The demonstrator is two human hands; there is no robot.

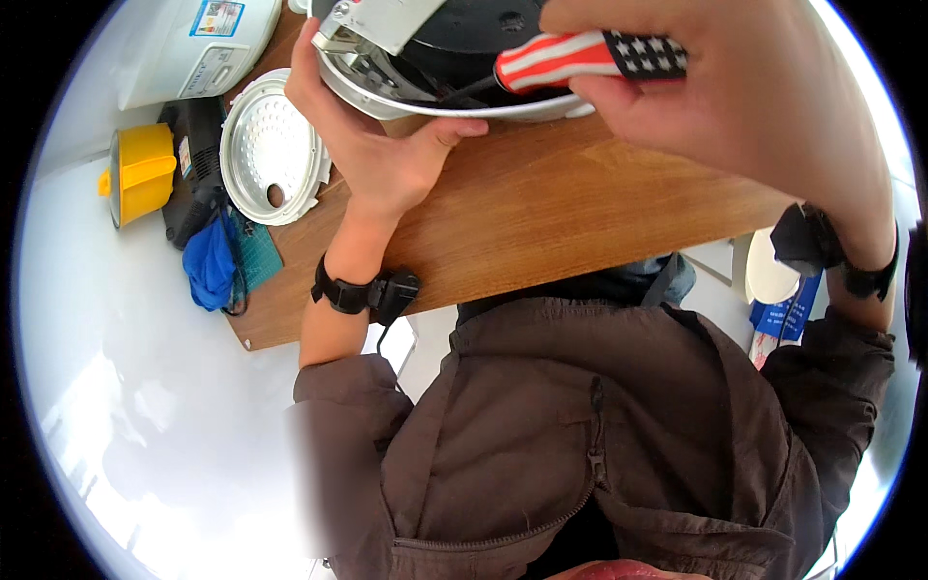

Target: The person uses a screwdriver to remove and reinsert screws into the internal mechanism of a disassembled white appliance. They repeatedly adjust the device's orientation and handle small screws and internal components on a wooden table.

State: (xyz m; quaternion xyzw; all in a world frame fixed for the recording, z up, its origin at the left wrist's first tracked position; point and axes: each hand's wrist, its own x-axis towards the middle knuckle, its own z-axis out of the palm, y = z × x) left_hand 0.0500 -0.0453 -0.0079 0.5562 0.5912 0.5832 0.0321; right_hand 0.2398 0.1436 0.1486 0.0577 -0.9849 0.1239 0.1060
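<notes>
At the top of the view, a round white-rimmed appliance part with a black interior and metal bracket sits over the wooden table. My left hand grips its left and lower rim, thumb along the front edge and fingers up the side. My right hand is closed on a screwdriver with a striped red-and-white handle and starred dark end. The dark shaft angles down into the part near the front rim; its tip is hard to make out.
Left on the wooden table lie a perforated silver lid, blue cloth, green mat and dark tool. Beyond are a yellow container and white appliance. Below right, a cream round object sits near a blue package.
</notes>
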